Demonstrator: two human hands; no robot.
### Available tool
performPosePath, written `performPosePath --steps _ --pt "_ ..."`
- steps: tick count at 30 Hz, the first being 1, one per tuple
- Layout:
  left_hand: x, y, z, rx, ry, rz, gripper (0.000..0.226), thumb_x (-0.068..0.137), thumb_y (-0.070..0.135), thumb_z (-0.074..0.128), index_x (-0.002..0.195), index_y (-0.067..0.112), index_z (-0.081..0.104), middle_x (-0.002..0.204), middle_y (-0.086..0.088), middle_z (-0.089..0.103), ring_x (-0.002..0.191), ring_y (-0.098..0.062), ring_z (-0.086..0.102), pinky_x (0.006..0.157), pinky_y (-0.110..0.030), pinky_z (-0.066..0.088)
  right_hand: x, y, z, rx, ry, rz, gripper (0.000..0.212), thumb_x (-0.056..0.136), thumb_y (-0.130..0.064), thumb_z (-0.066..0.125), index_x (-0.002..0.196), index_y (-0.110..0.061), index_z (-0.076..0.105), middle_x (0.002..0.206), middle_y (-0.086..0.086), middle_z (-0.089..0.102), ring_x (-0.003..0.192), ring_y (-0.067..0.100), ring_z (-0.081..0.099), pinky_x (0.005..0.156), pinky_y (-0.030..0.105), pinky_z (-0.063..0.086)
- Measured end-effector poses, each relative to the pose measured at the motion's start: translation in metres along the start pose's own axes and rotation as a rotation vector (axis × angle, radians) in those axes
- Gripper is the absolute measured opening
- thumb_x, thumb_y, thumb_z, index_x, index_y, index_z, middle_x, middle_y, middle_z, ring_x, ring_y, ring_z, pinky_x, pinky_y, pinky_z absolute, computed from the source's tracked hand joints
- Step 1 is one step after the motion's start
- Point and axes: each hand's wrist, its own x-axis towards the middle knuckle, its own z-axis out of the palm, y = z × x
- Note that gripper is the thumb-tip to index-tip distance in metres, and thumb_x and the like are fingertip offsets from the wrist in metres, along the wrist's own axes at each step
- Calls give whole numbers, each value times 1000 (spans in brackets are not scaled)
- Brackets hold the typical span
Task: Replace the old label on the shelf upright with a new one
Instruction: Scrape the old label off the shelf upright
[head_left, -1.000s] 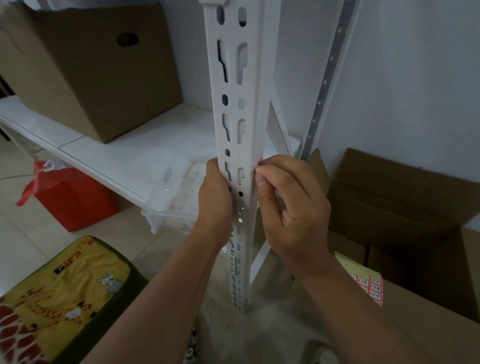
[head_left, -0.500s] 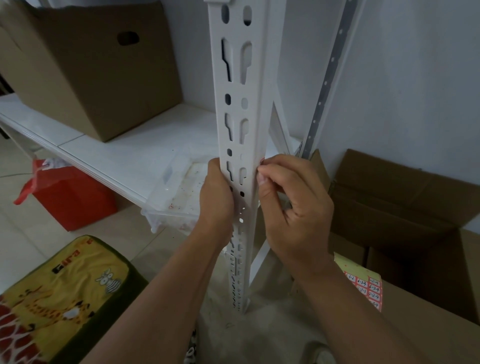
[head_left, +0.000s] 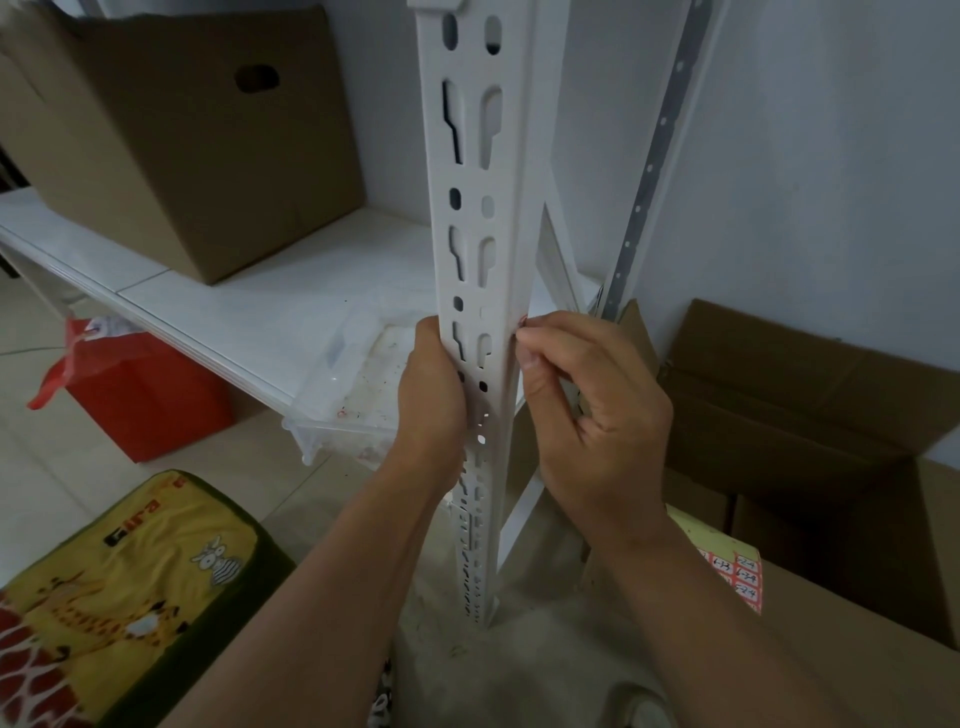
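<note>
Head view, looking down along the shelf upright (head_left: 480, 270). Nearest the viewer, below the right hand's wrist, a sheet of red-and-white labels (head_left: 740, 577) lies on a closed cardboard box (head_left: 857, 649); presumably the new label comes from it. Above, the left hand (head_left: 431, 395) wraps the upright's left edge, its fingers curled round the metal and steadying it. Directly opposite, the right hand (head_left: 592, 410) works the right edge: thumb and forefinger are pressed together on a small red-and-white scrap, the old label (head_left: 522, 322), at the corner of the post. How much of it has lifted cannot be told, since most is hidden behind the fingers. Judged from this, the task is in its first stage: peeling is under way, while fixing a new label remains. Beyond the fingers to the left, a clear plastic tray (head_left: 343, 384) sits on the white shelf (head_left: 218, 312), with a large cardboard carton (head_left: 171, 130) farther back.
</note>
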Motion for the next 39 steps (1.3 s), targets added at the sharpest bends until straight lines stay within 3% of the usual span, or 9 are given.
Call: performPosePath --steps 9,15,18,20,26,30,33,36,39 --pt "-1 0 1 -22 2 3 39 79 45 36 88 19 63 83 -11 60 76 -26 55 74 -41 47 2 3 -3 -98 -103 -81 17 91 -6 56 94 4 70 103 18 66 100 16 57 92 12 41" --pt "-2 0 1 -13 12 -1 31 96 35 34 85 17 57 81 -11 55 76 -23 52 75 -39 45 -2 2 -5 -2 -44 -13 13 89 2 61 99 3 69 101 13 69 101 12 61 91 17 47" --pt "-1 1 1 -22 -11 -7 38 83 45 37 88 18 63 85 -10 61 81 -26 57 88 -50 51 -2 -1 0 -8 -1 15 14 89 -3 61 99 3 70 99 14 69 98 13 61 90 15 46" --pt "1 0 0 -21 -22 -13 44 75 48 37 90 18 66 87 -10 64 84 -27 60 96 -57 48 -1 -3 2 -11 16 24 15 89 -5 61 97 4 70 97 15 69 96 13 60 90 13 45" --pt "3 -5 1 17 10 -6 43 97 38 29 80 18 62 81 -10 63 79 -27 60 87 -53 52 -1 -7 6 -18 43 59 12 88 -2 61 94 4 70 96 15 67 95 10 57 89 9 42" --pt "3 -4 3 10 28 30 42 92 41 29 84 16 61 79 -11 61 76 -27 58 79 -50 52 -3 -6 4 -10 4 79 11 88 -2 62 93 3 70 100 15 66 98 8 55 89 10 43" --pt "3 -5 1 15 39 29 40 95 37 30 78 16 60 71 -7 60 71 -24 57 69 -38 49 -6 -7 1 35 -34 113 11 89 -3 61 95 2 69 104 11 65 101 5 55 88 11 45" --pt "3 -5 0 11 23 18 37 94 38 32 86 17 61 81 -9 60 77 -24 56 74 -41 47 -5 -7 -1 85 -9 144 13 89 1 61 99 1 69 102 2 63 98 6 59 85 11 46" --pt "1 -3 1 2 -5 7 41 81 45 33 87 18 64 84 -10 62 80 -26 59 84 -51 51 -4 -9 3 74 24 153 13 89 -1 62 100 1 70 100 7 66 97 7 59 85 11 47"
